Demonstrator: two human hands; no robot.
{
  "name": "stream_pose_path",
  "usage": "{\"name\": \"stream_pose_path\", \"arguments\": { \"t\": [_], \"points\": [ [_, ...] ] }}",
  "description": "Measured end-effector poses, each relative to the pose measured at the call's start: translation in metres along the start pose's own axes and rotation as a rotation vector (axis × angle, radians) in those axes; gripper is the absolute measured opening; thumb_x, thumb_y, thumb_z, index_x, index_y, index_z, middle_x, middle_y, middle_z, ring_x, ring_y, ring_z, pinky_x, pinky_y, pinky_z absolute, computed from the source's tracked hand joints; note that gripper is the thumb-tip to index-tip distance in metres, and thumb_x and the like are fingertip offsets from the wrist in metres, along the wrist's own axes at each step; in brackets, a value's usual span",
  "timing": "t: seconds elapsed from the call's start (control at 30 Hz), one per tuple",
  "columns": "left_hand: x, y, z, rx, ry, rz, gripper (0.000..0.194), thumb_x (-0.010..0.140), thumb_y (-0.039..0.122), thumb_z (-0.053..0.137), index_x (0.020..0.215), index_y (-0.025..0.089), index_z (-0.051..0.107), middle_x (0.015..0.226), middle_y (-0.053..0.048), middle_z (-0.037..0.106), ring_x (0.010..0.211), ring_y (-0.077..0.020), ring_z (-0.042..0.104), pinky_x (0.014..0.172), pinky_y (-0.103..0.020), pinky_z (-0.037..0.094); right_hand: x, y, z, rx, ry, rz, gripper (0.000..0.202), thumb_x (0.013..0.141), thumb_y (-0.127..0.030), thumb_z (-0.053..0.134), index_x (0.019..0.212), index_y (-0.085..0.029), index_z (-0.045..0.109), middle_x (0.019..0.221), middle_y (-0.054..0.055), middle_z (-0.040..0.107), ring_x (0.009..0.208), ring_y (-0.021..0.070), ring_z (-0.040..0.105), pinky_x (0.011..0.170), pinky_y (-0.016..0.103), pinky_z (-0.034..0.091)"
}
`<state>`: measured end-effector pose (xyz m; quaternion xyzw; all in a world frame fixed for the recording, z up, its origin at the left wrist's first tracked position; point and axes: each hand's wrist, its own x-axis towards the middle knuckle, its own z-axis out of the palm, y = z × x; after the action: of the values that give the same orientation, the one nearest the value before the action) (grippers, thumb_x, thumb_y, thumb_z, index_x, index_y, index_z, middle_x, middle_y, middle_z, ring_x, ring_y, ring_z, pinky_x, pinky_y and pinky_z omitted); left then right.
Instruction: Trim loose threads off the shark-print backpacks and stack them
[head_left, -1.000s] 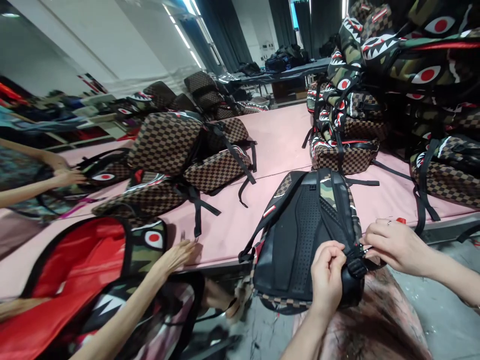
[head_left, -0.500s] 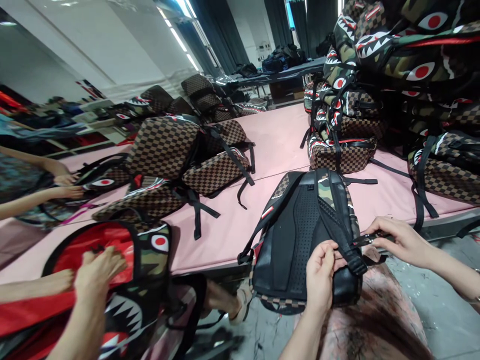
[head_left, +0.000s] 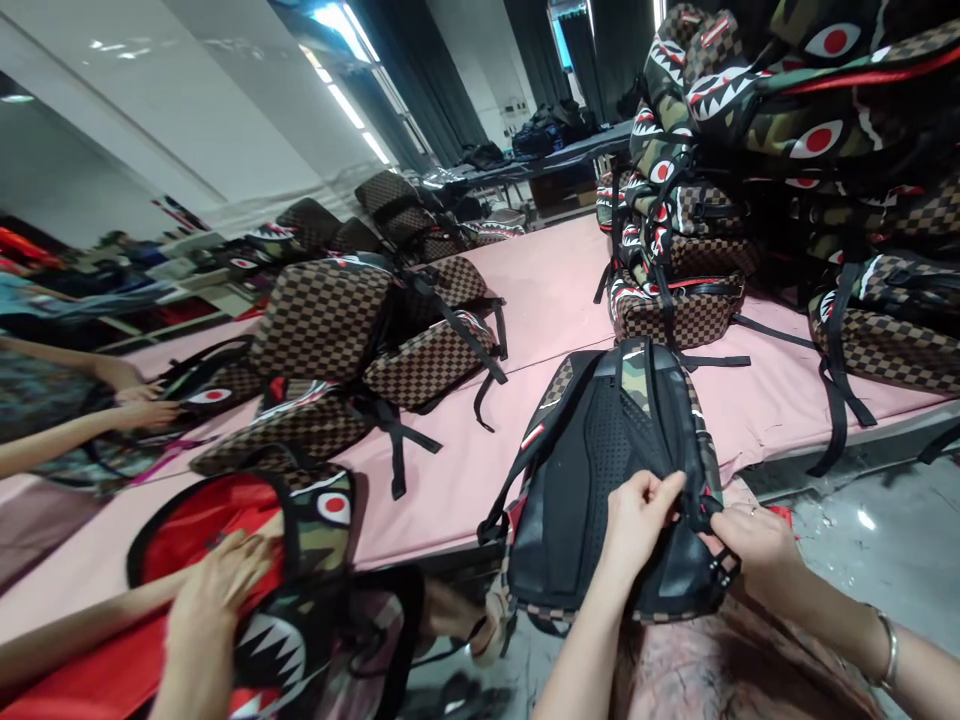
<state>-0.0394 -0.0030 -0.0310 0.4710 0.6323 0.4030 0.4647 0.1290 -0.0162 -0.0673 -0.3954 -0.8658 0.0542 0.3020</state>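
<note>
While at tbl edge (head_left: 427,543), 1 backpack (head_left: 562,510), L hand (head_left: 636,515) & R hand (head_left: 754,540) tight on 1 strap (head_left: 666,405).

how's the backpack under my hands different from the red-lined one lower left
Your backpack shows its black back panel; the red-lined backpack shows a toothed shark print. The red-lined backpack gapes open, baring its lining, while no such wide opening shows on your backpack. Both carry camouflage patterning.

Pink tabletop (head_left: 442,490) free left of backpack (head_left: 551,520) — bag stack (head_left: 675,312) blocks beyond.
</note>
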Motion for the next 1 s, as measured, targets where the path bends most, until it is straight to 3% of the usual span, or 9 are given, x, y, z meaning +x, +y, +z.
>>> {"name": "stream_pose_path", "arguments": {
  "t": [0.1, 0.17, 0.27, 0.37, 0.43, 0.53, 0.67, 1.0],
  "points": [
    [0.002, -0.003, 0.004, 0.002, 0.04, 0.018, 0.037, 0.065, 0.047, 0.066, 0.055, 0.017, 0.047, 0.045, 0.006, 0.046, 0.043, -0.0072, 0.045, 0.043, -0.018, 0.035, 0.001, -0.011, 0.006, -0.041, 0.057, 0.027, 0.034, 0.09, -0.02, 0.038, 0.057, -0.02, 0.047, 0.052, 0.002, 0.05, 0.055, 0.0148, 0.046, 0.055, 0.028, 0.028],
    [0.0, -0.006, 0.008, -0.231, 0.074, -0.014, 0.037, 0.066, 0.045, 0.066, 0.055, 0.017, 0.044, 0.046, 0.008, 0.043, 0.043, -0.006, 0.044, 0.045, -0.017, 0.038, -0.003, -0.015, 0.008, 0.055, 0.042, 0.093, 0.028, 0.089, -0.02, 0.04, 0.063, -0.019, 0.05, 0.056, 0.002, 0.053, 0.056, 0.0151, 0.049, 0.054, 0.027, 0.03],
    [-0.006, -0.008, 0.011, -0.682, 0.15, -0.088, 0.037, 0.062, 0.039, 0.071, 0.058, 0.017, 0.042, 0.053, 0.007, 0.048, 0.053, -0.0083, 0.055, 0.054, -0.019, 0.046, -0.009, -0.012, 0.005, 0.347, -0.029, 0.248, 0.01, 0.084, -0.023, 0.048, 0.091, -0.018, 0.054, 0.064, 0.001, 0.057, 0.055, 0.0141, 0.052, 0.052, 0.025, 0.037],
    [-0.009, -0.01, 0.009, -0.986, 0.154, -0.163, 0.029, 0.06, 0.027, 0.074, 0.065, 0.015, 0.048, 0.066, 0.002, 0.061, 0.07, -0.0165, 0.066, 0.063, -0.025, 0.051, -0.01, 0.002, -0.001, 0.578, -0.075, 0.405, 0.035, 0.079, -0.025, 0.056, 0.112, -0.02, 0.045, 0.082, 0.002, 0.06, 0.067, 0.0153, 0.058, 0.059, 0.025, 0.045],
    [-0.009, -0.012, 0.008, -1.082, 0.136, -0.209, 0.024, 0.061, 0.022, 0.073, 0.069, 0.014, 0.052, 0.069, -0.001, 0.065, 0.071, -0.0198, 0.067, 0.063, -0.028, 0.052, -0.005, 0.017, -0.004, 0.575, -0.031, 0.422, 0.031, 0.08, -0.025, 0.054, 0.11, -0.022, 0.046, 0.093, 0.004, 0.06, 0.08, 0.0178, 0.059, 0.068, 0.028, 0.047],
    [-0.009, -0.013, 0.009, -1.135, 0.106, -0.266, 0.021, 0.063, 0.018, 0.072, 0.069, 0.013, 0.053, 0.068, -0.004, 0.067, 0.062, -0.019, 0.067, 0.054, -0.026, 0.051, 0.007, 0.037, -0.006, 0.446, 0.059, 0.259, 0.015, 0.083, -0.024, 0.05, 0.097, -0.021, 0.054, 0.088, 0.005, 0.062, 0.083, 0.0202, 0.058, 0.074, 0.034, 0.045],
    [-0.011, -0.011, 0.013, -1.153, 0.115, -0.275, 0.021, 0.064, 0.015, 0.071, 0.068, 0.013, 0.051, 0.063, -0.002, 0.066, 0.05, -0.0132, 0.062, 0.047, -0.022, 0.049, 0.024, 0.045, -0.012, 0.356, 0.066, 0.022, 0.017, 0.085, -0.022, 0.049, 0.099, -0.02, 0.058, 0.086, 0.007, 0.063, 0.082, 0.0207, 0.058, 0.072, 0.035, 0.046],
    [-0.016, -0.007, 0.016, -1.068, 0.086, -0.262, 0.029, 0.061, 0.022, 0.075, 0.063, 0.014, 0.047, 0.058, 0.002, 0.059, 0.052, -0.0108, 0.06, 0.051, -0.022, 0.05, 0.044, 0.04, -0.031, 0.225, -0.094, -0.13, 0.016, 0.087, -0.024, 0.047, 0.087, -0.018, 0.062, 0.078, 0.006, 0.061, 0.071, 0.0176, 0.053, 0.064, 0.03, 0.041]
  ]
}}
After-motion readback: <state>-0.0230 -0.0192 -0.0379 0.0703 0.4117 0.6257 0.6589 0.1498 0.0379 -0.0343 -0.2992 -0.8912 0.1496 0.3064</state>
